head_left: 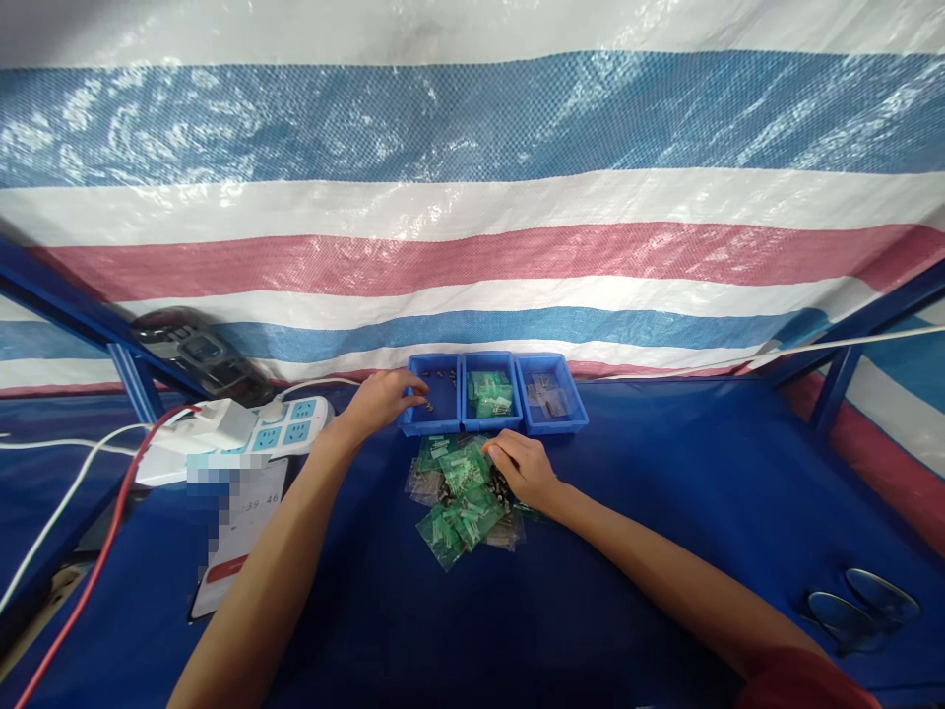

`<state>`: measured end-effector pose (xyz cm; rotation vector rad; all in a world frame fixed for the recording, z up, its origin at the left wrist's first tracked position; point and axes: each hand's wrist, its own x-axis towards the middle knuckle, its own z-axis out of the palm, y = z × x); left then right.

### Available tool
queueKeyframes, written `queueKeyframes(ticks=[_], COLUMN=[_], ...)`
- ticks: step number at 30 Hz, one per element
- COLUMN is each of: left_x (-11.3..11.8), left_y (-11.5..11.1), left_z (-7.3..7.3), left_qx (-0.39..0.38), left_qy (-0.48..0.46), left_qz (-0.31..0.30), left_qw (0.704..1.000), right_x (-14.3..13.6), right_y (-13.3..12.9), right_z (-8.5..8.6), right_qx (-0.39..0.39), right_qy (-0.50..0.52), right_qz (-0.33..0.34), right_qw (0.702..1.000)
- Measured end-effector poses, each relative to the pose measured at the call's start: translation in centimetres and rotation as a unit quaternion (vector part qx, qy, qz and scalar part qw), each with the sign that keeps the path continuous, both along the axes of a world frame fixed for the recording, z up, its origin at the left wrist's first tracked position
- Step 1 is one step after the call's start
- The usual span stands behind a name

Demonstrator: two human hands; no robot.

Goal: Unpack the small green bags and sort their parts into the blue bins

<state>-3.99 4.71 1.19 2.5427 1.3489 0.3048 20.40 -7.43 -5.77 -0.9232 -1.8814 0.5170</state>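
Observation:
Three blue bins stand in a row. My left hand reaches over the rim of the left bin, its fingers bent around something small and dark; a few small metal parts lie inside. Green packets lie in the middle bin, and clear packets in the right bin. In front is a pile of green bags with clear bags and dark small parts. My right hand is at the pile's right side, fingers closed at the edge of a green bag.
At the left are a power strip with cables, a phone and a dark device. Glasses lie at the right front. A striped sheet hangs behind the blue table.

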Motion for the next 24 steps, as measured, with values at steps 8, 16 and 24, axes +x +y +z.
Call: queueKeyframes(ticks=[8, 16, 24], left_x=[0.14, 0.32, 0.18], left_y=[-0.06, -0.14, 0.02], left_z=[0.02, 0.08, -0.24], left_qx=[0.004, 0.006, 0.013], left_qy=[0.009, 0.002, 0.001], left_qz=[-0.007, -0.014, -0.02], left_qw=[1.0, 1.0, 1.0], right_x=[0.02, 0.02, 0.04], right_y=[0.01, -0.08, 0.01], right_z=[-0.12, 0.22, -0.07], right_qx=[0.005, -0.001, -0.001], right_qy=[-0.007, -0.001, 0.007], right_qz=[-0.005, -0.002, 0.003], right_qw=[1.0, 1.0, 1.0])
